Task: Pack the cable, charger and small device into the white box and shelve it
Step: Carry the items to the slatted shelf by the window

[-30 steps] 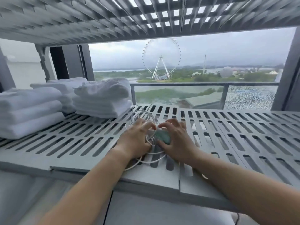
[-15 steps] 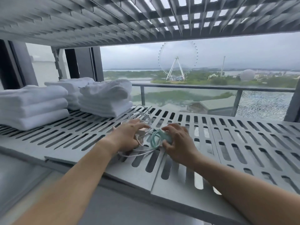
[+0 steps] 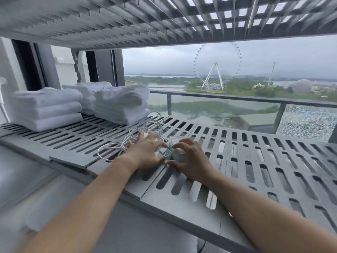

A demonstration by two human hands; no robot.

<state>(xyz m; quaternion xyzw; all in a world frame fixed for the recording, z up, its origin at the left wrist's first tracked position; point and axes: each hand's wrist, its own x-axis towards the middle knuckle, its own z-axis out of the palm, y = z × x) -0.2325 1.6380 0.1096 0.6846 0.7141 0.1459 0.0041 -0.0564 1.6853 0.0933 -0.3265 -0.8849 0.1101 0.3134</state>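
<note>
Currently left hand [image 3: 145, 152] pressing on cable [image 3: 127, 141] coils, right hand [image 3: 189, 161] pinching green device [image 3: 173, 154] between them near shelf [image 3: 273, 161] front edge; white box not visible.

No readable text, labels, brands, numbers or signs anywhere in view

Two bare forearms on my feed, entering from 7 and 5 o'clock; no sleeves, watch, bracelets or gloves. Left hand [image 3: 145, 152]: fingers bare of rings. Right hand [image 3: 191, 159]: same, nails short and plain where visible
</note>
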